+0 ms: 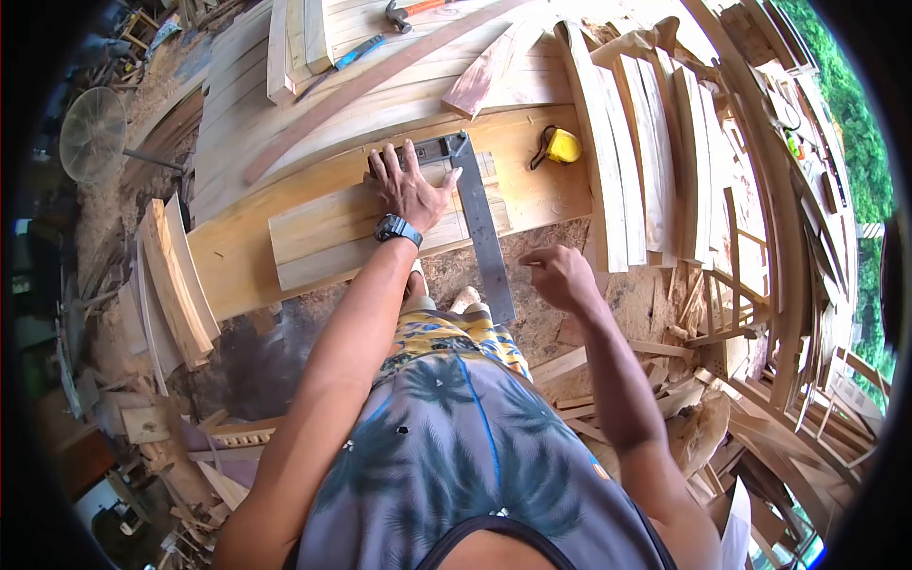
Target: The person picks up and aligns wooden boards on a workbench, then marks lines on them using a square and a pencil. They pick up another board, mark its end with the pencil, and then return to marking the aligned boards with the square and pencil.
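while square [486, 242] rests, tape [564, 145] lies nearby

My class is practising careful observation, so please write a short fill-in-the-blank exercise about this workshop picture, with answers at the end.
1. The watch is on the wrist of the person's ____ hand, spread over the pale board.
2. In the picture, the tape measure lies to the ____ of the metal square.
3. The tape measure's case is coloured ____.
4. The hammer's handle is mainly ____.

Answers: left; right; yellow; orange.
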The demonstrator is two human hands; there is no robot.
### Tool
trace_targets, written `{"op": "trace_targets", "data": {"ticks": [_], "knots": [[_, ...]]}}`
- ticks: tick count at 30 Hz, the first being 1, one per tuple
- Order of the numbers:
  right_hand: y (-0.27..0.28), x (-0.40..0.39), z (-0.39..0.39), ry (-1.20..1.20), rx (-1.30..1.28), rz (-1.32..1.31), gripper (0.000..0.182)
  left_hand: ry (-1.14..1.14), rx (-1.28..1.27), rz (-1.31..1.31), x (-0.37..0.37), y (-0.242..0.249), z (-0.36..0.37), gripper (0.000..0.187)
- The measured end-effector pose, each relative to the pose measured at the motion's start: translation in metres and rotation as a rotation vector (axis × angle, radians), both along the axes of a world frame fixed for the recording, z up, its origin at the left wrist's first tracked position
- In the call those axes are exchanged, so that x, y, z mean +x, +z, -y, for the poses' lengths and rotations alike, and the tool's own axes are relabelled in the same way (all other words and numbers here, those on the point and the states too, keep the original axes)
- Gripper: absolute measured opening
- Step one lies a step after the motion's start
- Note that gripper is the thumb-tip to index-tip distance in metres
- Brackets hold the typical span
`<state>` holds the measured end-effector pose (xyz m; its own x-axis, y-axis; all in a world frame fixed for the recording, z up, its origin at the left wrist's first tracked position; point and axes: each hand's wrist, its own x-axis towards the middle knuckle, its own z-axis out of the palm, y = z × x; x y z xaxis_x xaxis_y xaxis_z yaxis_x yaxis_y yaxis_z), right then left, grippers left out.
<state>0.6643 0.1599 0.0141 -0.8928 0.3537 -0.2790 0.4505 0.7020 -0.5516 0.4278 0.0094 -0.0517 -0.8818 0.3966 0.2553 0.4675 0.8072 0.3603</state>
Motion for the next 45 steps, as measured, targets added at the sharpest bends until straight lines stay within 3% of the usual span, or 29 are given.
{"op": "trace_targets", "data": {"ticks": [1,3,5,9,12,17,22,24,26,31,35,39,42,45], "knots": [[-0.003,0.004,0.002,0.009,0.005,0.000,0.030,0.012,-0.038,0.006,0.000,-0.002,0.002,0.101],[-0.012,0.010,0.013,-0.422,-0.421,0.108,0.030,0.004,-0.003,-0.014,0.000,-0.008,0.003,0.101],[-0.030,0.012,0.033,-0.468,-0.624,-0.022,0.034,0.024,-0.036,-0.003,0.000,-0.005,0.001,0.102],[-0.042,0.005,0.071,-0.645,-0.895,-0.037,0.042,-0.008,-0.023,-0.037,-0.009,-0.007,0.003,0.098],[-0.035,0.000,0.080,-0.646,-0.882,-0.098,0.039,-0.047,-0.095,0.041,-0.031,0.003,0.007,0.089],[0.003,-0.004,0.108,-0.651,-0.739,-0.172,0.040,-0.145,-0.060,-0.058,-0.054,0.068,0.018,0.075],[0.003,0.004,0.157,-0.578,-0.566,-0.298,0.037,-0.244,0.137,-0.095,-0.070,0.085,0.065,0.070],[0.010,0.005,0.175,-0.569,-0.565,-0.315,0.036,-0.283,0.163,-0.117,-0.080,0.090,0.092,0.067],[0.033,-0.003,0.192,-0.588,-0.644,-0.368,0.035,-0.478,0.250,-0.183,-0.096,0.109,0.117,0.061],[0.057,-0.038,0.233,-0.524,-0.673,-0.499,0.037,-0.547,0.413,-0.279,-0.127,0.162,0.166,0.054],[0.035,-0.069,0.274,-0.585,-0.688,-0.437,0.037,-0.474,0.266,-0.278,-0.149,0.120,0.201,0.053],[-0.021,-0.087,0.308,-0.655,-0.599,-0.240,0.043,-0.274,-0.078,-0.010,-0.164,0.044,0.237,0.064],[-0.028,-0.093,0.330,-0.638,-0.582,-0.191,0.042,-0.355,-0.027,0.089,-0.178,-0.003,0.257,0.058],[-0.031,-0.099,0.347,-0.612,-0.524,-0.187,0.042,-0.408,-0.008,0.141,-0.192,-0.013,0.263,0.058]]}}
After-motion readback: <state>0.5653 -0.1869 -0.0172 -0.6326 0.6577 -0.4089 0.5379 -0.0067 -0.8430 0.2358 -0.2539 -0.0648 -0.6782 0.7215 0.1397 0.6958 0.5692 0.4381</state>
